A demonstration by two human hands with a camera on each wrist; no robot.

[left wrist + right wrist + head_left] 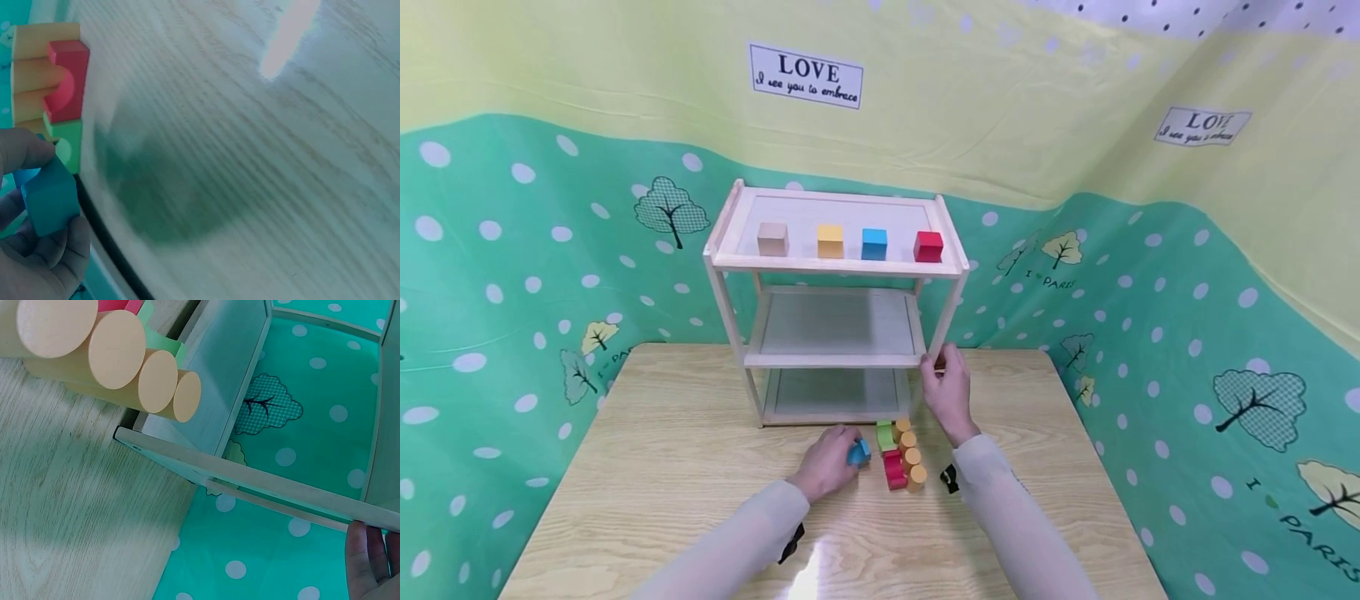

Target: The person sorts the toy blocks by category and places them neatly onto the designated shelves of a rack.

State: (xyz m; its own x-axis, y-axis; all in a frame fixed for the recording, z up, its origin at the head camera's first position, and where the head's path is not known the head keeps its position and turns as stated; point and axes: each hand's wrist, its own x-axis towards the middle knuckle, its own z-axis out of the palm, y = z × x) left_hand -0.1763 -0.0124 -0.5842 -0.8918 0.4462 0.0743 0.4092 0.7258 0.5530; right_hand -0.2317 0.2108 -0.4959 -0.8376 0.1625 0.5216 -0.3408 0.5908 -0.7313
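Low in front of the shelf, my left hand [829, 462] holds a blue block [858, 452] between thumb and fingers. The left wrist view shows the thumb over the top of the blue block [51, 195] and the fingers beneath. My right hand [949, 392] grips the right front post of a white wooden shelf [835, 361] at the middle tier; its fingertips meet the post [281, 487] in the right wrist view. Between the hands stand a row of orange cylinders [911, 457], two red notched blocks [893, 469] and a green notched block [885, 436].
Along the top tier sit a pale cube [772, 239], a yellow cube [830, 241], a blue cube [874, 244] and a red cube [928, 247]. The shelf stands on a wooden table [662, 467], with a patterned curtain [497, 275] behind and at the sides.
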